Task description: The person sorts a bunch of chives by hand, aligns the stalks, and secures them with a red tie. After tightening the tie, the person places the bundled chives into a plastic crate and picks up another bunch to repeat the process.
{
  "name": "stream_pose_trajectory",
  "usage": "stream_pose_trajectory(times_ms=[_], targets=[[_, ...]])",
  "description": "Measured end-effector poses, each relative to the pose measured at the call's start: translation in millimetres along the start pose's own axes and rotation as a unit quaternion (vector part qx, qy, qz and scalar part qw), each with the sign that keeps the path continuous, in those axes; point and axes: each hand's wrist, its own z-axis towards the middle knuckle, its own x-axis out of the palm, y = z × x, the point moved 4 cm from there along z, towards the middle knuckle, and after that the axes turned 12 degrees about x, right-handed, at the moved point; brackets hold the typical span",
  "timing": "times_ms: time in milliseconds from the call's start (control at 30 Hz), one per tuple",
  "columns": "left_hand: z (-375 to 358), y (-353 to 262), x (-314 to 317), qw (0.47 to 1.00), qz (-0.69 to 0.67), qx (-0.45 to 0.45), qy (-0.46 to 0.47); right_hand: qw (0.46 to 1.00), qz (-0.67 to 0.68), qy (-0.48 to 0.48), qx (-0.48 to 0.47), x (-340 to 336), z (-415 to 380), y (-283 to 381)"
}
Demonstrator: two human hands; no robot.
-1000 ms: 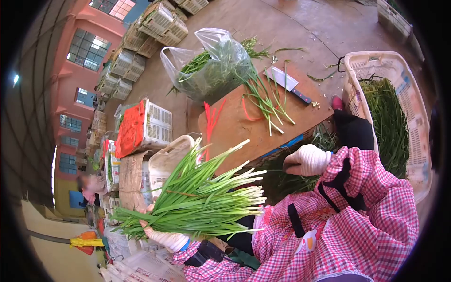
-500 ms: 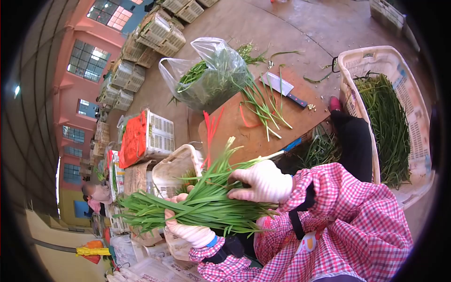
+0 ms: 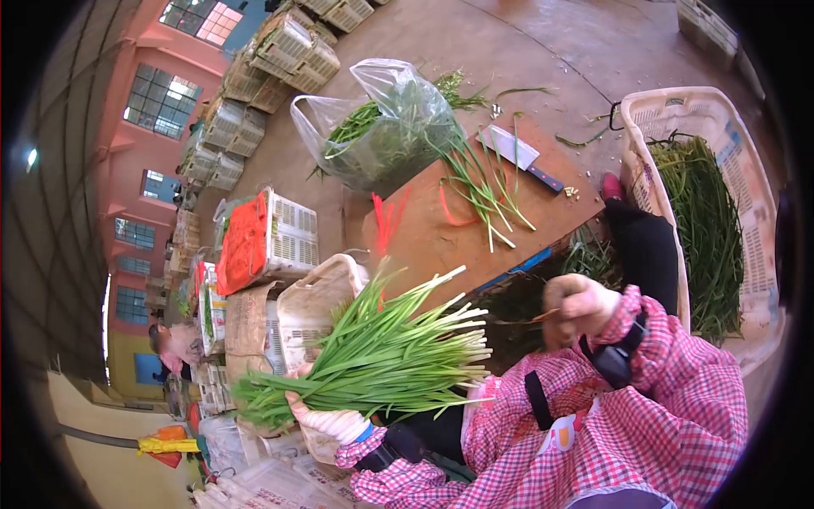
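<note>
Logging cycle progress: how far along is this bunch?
Looks done: green bunch gathered, pale ends together. In hand: left hand holds it, right hand pinches a brownish strand. Probably left: tying, since red strips lie loose on the board; more greens in the crate.

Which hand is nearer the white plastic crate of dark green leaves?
Right. The right hand is just left of the crate; the left hand is much farther left, holding long green stalks.
</note>
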Motion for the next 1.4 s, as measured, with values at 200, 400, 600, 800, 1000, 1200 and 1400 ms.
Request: stream_pose_trajectory(times_ms=[200, 400, 600, 800, 1000, 1200, 1400], targets=[[10, -30, -31, 0.993, 0.040, 0.073, -0.089, 0.942, -0.228, -0.235, 0.079, -52, -67, -6], [5, -30, -17, 0.993, 0.038, 0.072, -0.081, 0.595, -0.758, -0.264, 0.037, -17, -45, -4], [-13, -16, 26, 0.999, -0.046, 0.000, 0.024, 0.701, -0.658, -0.263, -0.080, 9, -16, 22], [-17, -9, 41, 0.994, -0.075, -0.022, 0.079, 0.754, -0.557, -0.282, -0.204, 27, -10, 43], [-20, -2, 56, 0.992, -0.098, -0.009, 0.076, 0.545, -0.726, -0.290, -0.303, 42, 17, 56], [-17, 7, 50, 0.992, -0.117, -0.037, 0.033, 0.684, -0.625, -0.232, -0.296, 33, 44, 28], [-16, 13, 46, 0.988, -0.117, -0.041, 0.091, 0.621, -0.726, -0.202, -0.218, 45, 29, 12]])
